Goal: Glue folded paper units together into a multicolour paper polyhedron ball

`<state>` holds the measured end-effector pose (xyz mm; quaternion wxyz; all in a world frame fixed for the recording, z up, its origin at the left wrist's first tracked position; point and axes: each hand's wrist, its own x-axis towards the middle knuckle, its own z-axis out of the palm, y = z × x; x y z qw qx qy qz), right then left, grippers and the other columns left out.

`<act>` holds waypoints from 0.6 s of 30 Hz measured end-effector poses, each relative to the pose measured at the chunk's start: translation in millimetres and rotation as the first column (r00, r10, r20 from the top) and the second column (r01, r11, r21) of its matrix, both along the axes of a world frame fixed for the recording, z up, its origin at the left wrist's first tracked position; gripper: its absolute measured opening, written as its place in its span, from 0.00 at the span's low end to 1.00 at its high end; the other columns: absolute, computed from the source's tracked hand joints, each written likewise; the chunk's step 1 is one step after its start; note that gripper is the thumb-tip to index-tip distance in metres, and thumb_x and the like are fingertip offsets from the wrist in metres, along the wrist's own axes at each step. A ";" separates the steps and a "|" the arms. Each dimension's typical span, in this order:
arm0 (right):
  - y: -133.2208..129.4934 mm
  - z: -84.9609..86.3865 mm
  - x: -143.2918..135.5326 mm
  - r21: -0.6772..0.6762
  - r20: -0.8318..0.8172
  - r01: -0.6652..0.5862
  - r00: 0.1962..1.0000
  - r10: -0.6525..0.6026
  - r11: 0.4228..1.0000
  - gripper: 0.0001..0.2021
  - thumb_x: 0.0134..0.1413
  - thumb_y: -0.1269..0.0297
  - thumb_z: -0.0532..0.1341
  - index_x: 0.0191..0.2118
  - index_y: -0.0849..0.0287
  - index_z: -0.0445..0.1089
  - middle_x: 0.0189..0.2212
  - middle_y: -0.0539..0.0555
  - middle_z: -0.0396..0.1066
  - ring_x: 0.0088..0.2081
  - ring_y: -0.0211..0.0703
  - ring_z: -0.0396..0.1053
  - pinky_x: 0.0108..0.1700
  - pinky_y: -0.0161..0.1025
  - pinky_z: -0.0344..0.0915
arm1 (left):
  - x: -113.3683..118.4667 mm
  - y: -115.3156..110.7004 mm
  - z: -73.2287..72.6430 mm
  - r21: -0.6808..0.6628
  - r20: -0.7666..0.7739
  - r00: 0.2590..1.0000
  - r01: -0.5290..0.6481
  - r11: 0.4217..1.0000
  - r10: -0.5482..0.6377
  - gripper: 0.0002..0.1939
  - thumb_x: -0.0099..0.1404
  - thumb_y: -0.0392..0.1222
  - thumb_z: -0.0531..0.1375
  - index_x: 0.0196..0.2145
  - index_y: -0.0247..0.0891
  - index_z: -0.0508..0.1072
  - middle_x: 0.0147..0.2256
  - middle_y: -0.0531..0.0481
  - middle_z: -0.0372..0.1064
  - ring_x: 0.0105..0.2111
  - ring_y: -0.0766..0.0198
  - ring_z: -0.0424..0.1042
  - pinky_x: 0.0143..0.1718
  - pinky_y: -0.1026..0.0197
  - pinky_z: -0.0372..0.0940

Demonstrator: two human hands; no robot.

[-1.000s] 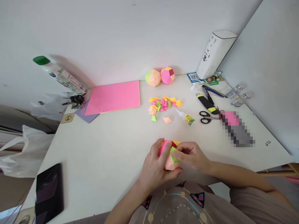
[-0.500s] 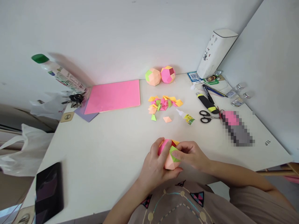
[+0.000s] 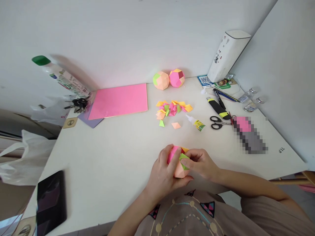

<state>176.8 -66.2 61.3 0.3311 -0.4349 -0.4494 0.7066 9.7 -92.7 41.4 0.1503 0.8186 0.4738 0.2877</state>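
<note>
A faceted paper ball (image 3: pixel 180 172) in peach, pink, green, yellow and dark red is held between my two hands, close to the table's front. My left hand (image 3: pixel 163 170) wraps around its left side, with fingers over the top and thumb below. The fingers of my right hand (image 3: pixel 200 164) pinch at the green part on the ball's right side; the fingertips behind it are partly hidden. Beyond the ball lies a pile of small folded paper pieces (image 3: pixel 172 109), with a loose peach piece (image 3: pixel 176 125) and a green piece (image 3: pixel 161 123) nearer me.
Two finished-looking paper balls (image 3: pixel 161 81) sit against the wall. A glue bottle (image 3: pixel 197 123), scissors (image 3: pixel 218 123) and a utility knife (image 3: pixel 218 108) lie to the right. Pink paper (image 3: pixel 119 101) lies back left, a black tablet-like device (image 3: pixel 51 203) front left.
Almost nothing differs. Both hands keep their hold on the paper ball, which has tilted very slightly; the whole view has shifted a little.
</note>
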 end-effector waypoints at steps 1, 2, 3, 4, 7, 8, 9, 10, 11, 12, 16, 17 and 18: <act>0.2 0.3 -0.1 0.001 -0.015 -0.002 1.000 0.002 1.000 0.13 0.45 0.56 0.67 0.24 0.62 0.70 0.21 0.48 0.67 0.24 0.34 0.61 0.27 0.33 0.60 | 0.0 -0.1 0.0 -0.001 -0.001 1.000 0.001 1.000 -0.001 0.42 0.54 0.54 0.62 0.61 0.41 0.48 0.53 0.34 0.53 0.46 0.48 0.66 0.38 0.48 0.71; 0.5 0.7 -0.2 0.001 -0.029 -0.005 1.000 0.005 1.000 0.13 0.45 0.56 0.67 0.25 0.62 0.71 0.22 0.48 0.67 0.25 0.34 0.62 0.27 0.33 0.61 | 0.0 -0.1 -0.2 -0.002 -0.003 1.000 0.000 1.000 0.000 0.42 0.55 0.54 0.62 0.61 0.41 0.48 0.53 0.34 0.53 0.47 0.48 0.66 0.38 0.48 0.71; 0.9 1.1 -0.4 0.001 -0.040 -0.007 0.999 0.007 1.000 0.13 0.45 0.56 0.67 0.26 0.61 0.71 0.23 0.48 0.68 0.25 0.34 0.62 0.28 0.33 0.62 | 0.0 -0.1 -0.5 -0.003 -0.005 1.000 -0.001 1.000 0.000 0.42 0.55 0.54 0.62 0.61 0.42 0.48 0.54 0.34 0.53 0.47 0.48 0.66 0.39 0.48 0.71; 1.2 1.4 -0.5 0.000 -0.044 -0.007 0.999 0.007 1.000 0.12 0.45 0.56 0.67 0.27 0.61 0.72 0.23 0.49 0.68 0.26 0.34 0.63 0.29 0.33 0.62 | 0.1 -0.2 -0.9 -0.007 -0.008 1.000 -0.001 1.000 0.001 0.42 0.55 0.53 0.62 0.61 0.42 0.47 0.54 0.34 0.53 0.47 0.48 0.66 0.39 0.47 0.71; 1.8 1.2 -1.0 -0.016 -0.021 0.002 1.000 -0.003 1.000 0.13 0.45 0.55 0.67 0.27 0.61 0.71 0.23 0.49 0.67 0.26 0.35 0.63 0.29 0.34 0.62 | 0.5 -0.4 -2.8 -0.021 -0.033 0.999 -0.004 1.000 0.003 0.42 0.55 0.53 0.62 0.61 0.44 0.48 0.55 0.35 0.52 0.48 0.46 0.65 0.39 0.47 0.71; 1.9 0.9 -1.0 -0.026 -0.011 0.005 1.000 -0.005 1.000 0.14 0.46 0.54 0.66 0.26 0.61 0.71 0.23 0.48 0.67 0.26 0.35 0.63 0.29 0.34 0.62 | 0.7 -0.5 -3.4 -0.024 -0.038 0.999 -0.002 1.000 0.001 0.42 0.54 0.53 0.63 0.61 0.44 0.48 0.55 0.35 0.52 0.49 0.46 0.65 0.39 0.47 0.71; 2.2 0.8 -1.0 -0.036 -0.006 0.005 1.000 -0.005 0.999 0.14 0.46 0.54 0.66 0.25 0.61 0.70 0.22 0.48 0.67 0.26 0.35 0.62 0.29 0.34 0.62 | 0.9 -0.6 -3.9 -0.026 -0.038 0.999 -0.001 1.000 0.000 0.42 0.54 0.53 0.63 0.61 0.45 0.48 0.55 0.35 0.52 0.49 0.46 0.65 0.39 0.47 0.71; 2.6 0.9 -0.8 -0.044 -0.002 0.002 1.000 -0.002 0.999 0.15 0.46 0.53 0.66 0.25 0.61 0.70 0.23 0.48 0.67 0.26 0.35 0.62 0.29 0.34 0.61 | 1.1 -0.7 -4.2 -0.029 -0.031 1.000 0.000 1.000 -0.001 0.42 0.54 0.53 0.63 0.61 0.45 0.47 0.55 0.35 0.52 0.49 0.46 0.65 0.40 0.47 0.71; 3.3 1.3 -0.4 -0.048 0.000 -0.007 1.000 0.007 0.999 0.15 0.46 0.53 0.66 0.25 0.61 0.70 0.22 0.48 0.66 0.26 0.34 0.61 0.28 0.34 0.61 | 1.2 -0.7 -4.2 -0.034 -0.017 1.000 0.001 0.999 -0.001 0.42 0.55 0.53 0.63 0.62 0.45 0.47 0.55 0.35 0.52 0.49 0.46 0.65 0.40 0.46 0.71; 4.3 2.0 0.3 -0.049 -0.002 -0.021 1.000 0.021 0.999 0.16 0.47 0.52 0.65 0.25 0.61 0.70 0.21 0.48 0.65 0.25 0.34 0.60 0.28 0.33 0.59 | 1.2 -0.7 -4.0 -0.041 0.004 1.000 0.003 0.999 -0.003 0.43 0.55 0.53 0.63 0.62 0.45 0.46 0.55 0.35 0.52 0.49 0.46 0.65 0.40 0.46 0.70; 10.7 5.8 6.2 -0.065 -0.053 -0.124 0.991 0.121 0.990 0.18 0.50 0.50 0.63 0.23 0.62 0.69 0.19 0.46 0.60 0.22 0.31 0.55 0.25 0.33 0.54 | 0.2 -0.1 -2.2 -0.084 0.121 0.992 0.031 0.996 -0.020 0.44 0.55 0.55 0.62 0.63 0.43 0.45 0.56 0.34 0.50 0.53 0.45 0.61 0.45 0.45 0.68; 12.4 6.2 8.3 -0.073 -0.076 -0.151 0.986 0.145 0.986 0.17 0.50 0.51 0.63 0.25 0.61 0.69 0.20 0.46 0.61 0.23 0.31 0.56 0.26 0.33 0.54 | -0.2 0.0 -1.7 -0.101 0.161 0.987 0.040 0.994 -0.023 0.44 0.55 0.55 0.62 0.63 0.43 0.45 0.56 0.34 0.50 0.54 0.45 0.61 0.45 0.45 0.68; 13.9 6.1 10.3 -0.081 -0.096 -0.173 0.982 0.165 0.982 0.15 0.50 0.53 0.64 0.27 0.61 0.70 0.22 0.46 0.62 0.24 0.32 0.57 0.27 0.32 0.55 | -0.6 0.0 -1.3 -0.118 0.201 0.979 0.046 0.992 -0.021 0.44 0.56 0.56 0.62 0.62 0.43 0.45 0.56 0.35 0.50 0.54 0.46 0.60 0.46 0.45 0.67</act>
